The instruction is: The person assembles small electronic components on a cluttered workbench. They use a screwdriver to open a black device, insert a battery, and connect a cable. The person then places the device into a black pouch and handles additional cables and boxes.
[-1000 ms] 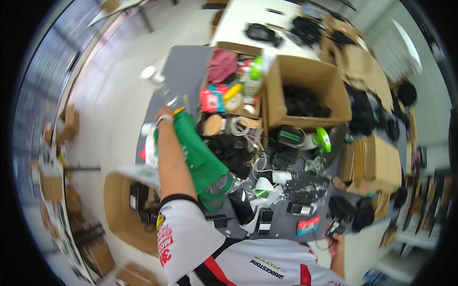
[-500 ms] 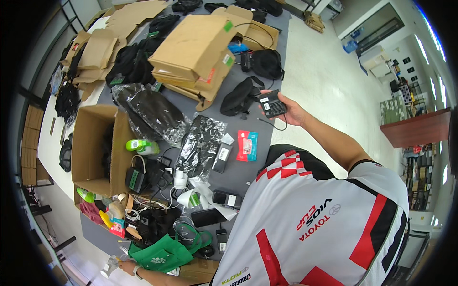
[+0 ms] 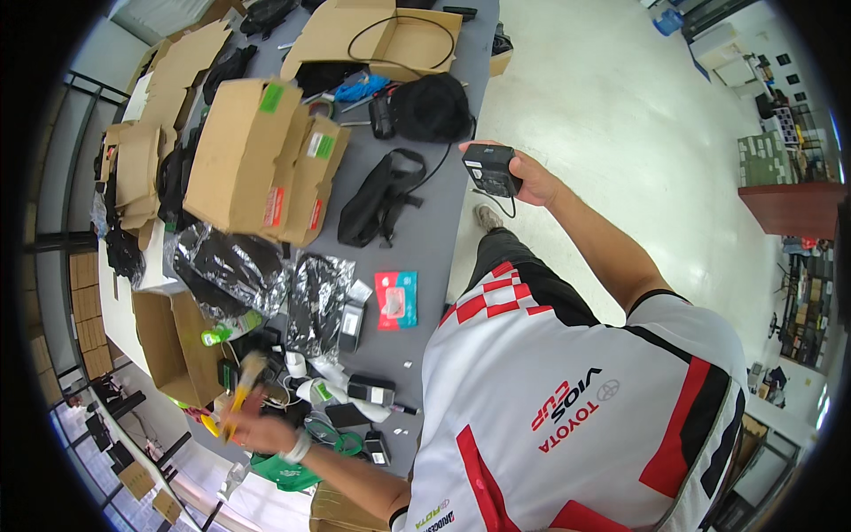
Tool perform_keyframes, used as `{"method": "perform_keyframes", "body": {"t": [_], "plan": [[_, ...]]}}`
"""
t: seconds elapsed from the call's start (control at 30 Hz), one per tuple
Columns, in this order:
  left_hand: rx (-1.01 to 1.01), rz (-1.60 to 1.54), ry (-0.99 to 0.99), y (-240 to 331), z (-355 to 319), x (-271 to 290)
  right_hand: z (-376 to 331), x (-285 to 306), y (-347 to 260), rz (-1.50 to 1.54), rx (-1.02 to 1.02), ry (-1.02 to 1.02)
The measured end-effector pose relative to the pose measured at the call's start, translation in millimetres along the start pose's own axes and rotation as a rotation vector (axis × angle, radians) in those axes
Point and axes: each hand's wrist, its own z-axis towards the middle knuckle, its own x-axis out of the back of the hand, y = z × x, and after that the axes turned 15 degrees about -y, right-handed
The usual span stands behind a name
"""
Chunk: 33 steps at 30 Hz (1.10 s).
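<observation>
Head view. Grey bench (image 3: 430,253), bearing cardboard cartons (image 3: 238,164), a black pouch (image 3: 370,208) and a red-and-blue packet (image 3: 396,301); pale, glossy floor (image 3: 603,106) alongside. Markings: green and red stickers on the cartons, pale label on the black box (image 3: 493,171), printed lettering across your shirt (image 3: 505,372). Right hand (image 3: 536,182): your fingers grasp the black box, cable dangling, just beyond the bench edge. Left hand (image 3: 263,432): your fingers grip a blurred yellow-handled brush (image 3: 238,401), bristles beyond them.
</observation>
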Motion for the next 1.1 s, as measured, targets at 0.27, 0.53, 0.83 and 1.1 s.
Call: {"method": "perform_keyframes", "body": {"t": [0.27,0.53,0.83,1.1], "plan": [[-0.026,-0.767,-0.903,205,-104,-422,-49,175,-41,-0.109,-0.003,0.123],[-0.080,-0.880,-1.185,331,-153,-598,-126,266,-74,-0.335,0.127,0.408],[-0.533,-0.504,-1.629,375,-191,-676,-182,289,-77,-0.362,0.111,0.584],[-0.713,-0.272,-1.512,371,-165,-706,-229,287,-88,-0.183,0.140,0.701]]}}
